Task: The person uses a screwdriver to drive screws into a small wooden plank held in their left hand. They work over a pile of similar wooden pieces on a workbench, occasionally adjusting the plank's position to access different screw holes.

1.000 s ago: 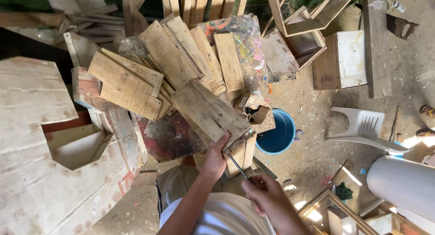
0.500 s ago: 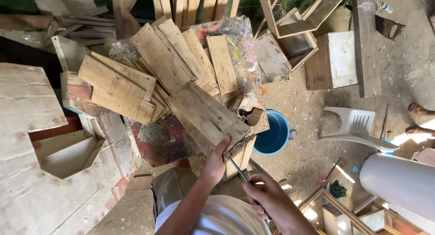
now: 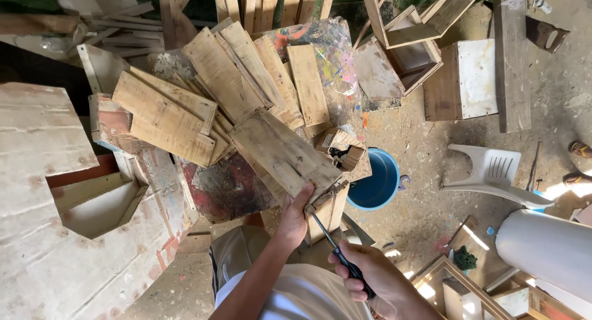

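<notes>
Partly hidden screwdriver [image 3: 336,249] tip, under plank [image 3: 285,154]

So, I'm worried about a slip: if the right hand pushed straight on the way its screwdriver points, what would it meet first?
Probably the wooden board: the right hand aims its screwdriver at the board's near end, beside the left hand.

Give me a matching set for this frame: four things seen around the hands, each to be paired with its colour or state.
Things:
1. bucket
2. plastic chair
3. screwdriver
4. wooden board

States:
A. gripped at its near end by the left hand
B. blue, standing on the ground
C. white, tipped over
D. held in the right hand, tip at the board's edge

Pairs: 1-B, 2-C, 3-D, 4-A
</notes>
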